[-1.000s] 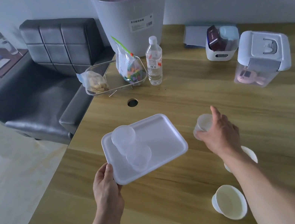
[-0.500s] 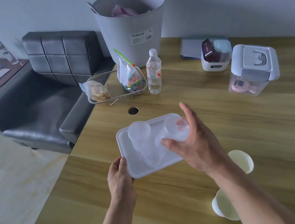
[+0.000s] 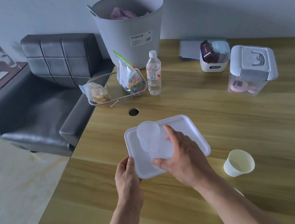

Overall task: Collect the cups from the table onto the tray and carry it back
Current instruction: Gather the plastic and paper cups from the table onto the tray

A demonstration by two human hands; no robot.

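My left hand [image 3: 127, 176] grips the near left corner of a white tray [image 3: 190, 136] held just above the wooden table. A clear plastic cup [image 3: 147, 131] stands at the tray's far left. My right hand [image 3: 182, 155] is closed around another clear cup [image 3: 161, 149] over the tray's middle; a further clear cup seems to sit against it, but the overlap makes this hard to tell. One white paper cup [image 3: 238, 164] stands on the table to the right of the tray. My right forearm hides the table behind it.
At the table's far edge are a grey tub [image 3: 131, 33], a wire basket [image 3: 116, 87] with snack bags, a water bottle [image 3: 153, 73], a small white bin [image 3: 213, 60] and a lidded clear box [image 3: 251, 67]. A cable hole [image 3: 133, 112] lies beyond the tray. A black armchair [image 3: 41, 95] stands left.
My right hand carried a clear cup from the table on the right over to the tray and lowered it there. The tray shifted right. The view tilted, hiding the nearer paper cup.
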